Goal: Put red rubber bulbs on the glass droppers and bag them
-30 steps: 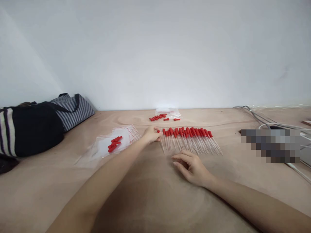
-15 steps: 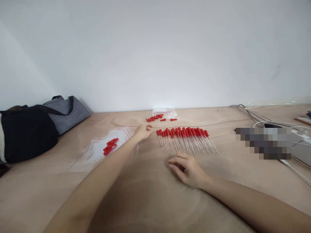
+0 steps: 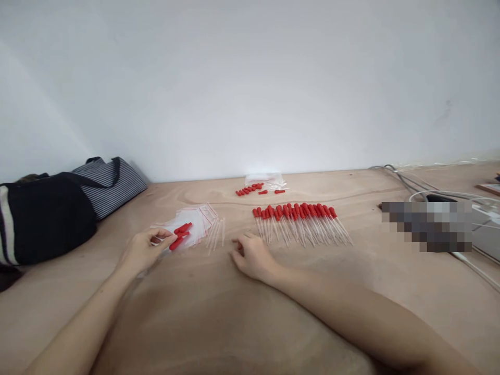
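Note:
My left hand (image 3: 146, 249) is at the zip-lock plastic bags (image 3: 195, 221), its thumb and fingertips closed on one of the red rubber bulbs (image 3: 180, 242) lying there. To the right of the bags, several thin clear tubes (image 3: 216, 232) lie side by side. My right hand (image 3: 253, 255) hovers just right of those tubes, fingers curled, with a gap between thumb and forefinger and nothing seen in it. Beyond it is a row of droppers (image 3: 297, 224), clear tubes capped with red bulbs.
At the back, more red bulbs (image 3: 249, 190) lie near a clear bag (image 3: 265, 179) of tubes. A dark bag (image 3: 50, 219) and a striped bag (image 3: 109, 187) stand on the left. Cables (image 3: 402, 182) and a blurred-out object (image 3: 429, 226) are at the right.
My left hand has come back from near the far red bulbs to those on the plastic bags. My right hand has shifted left, towards the loose tubes.

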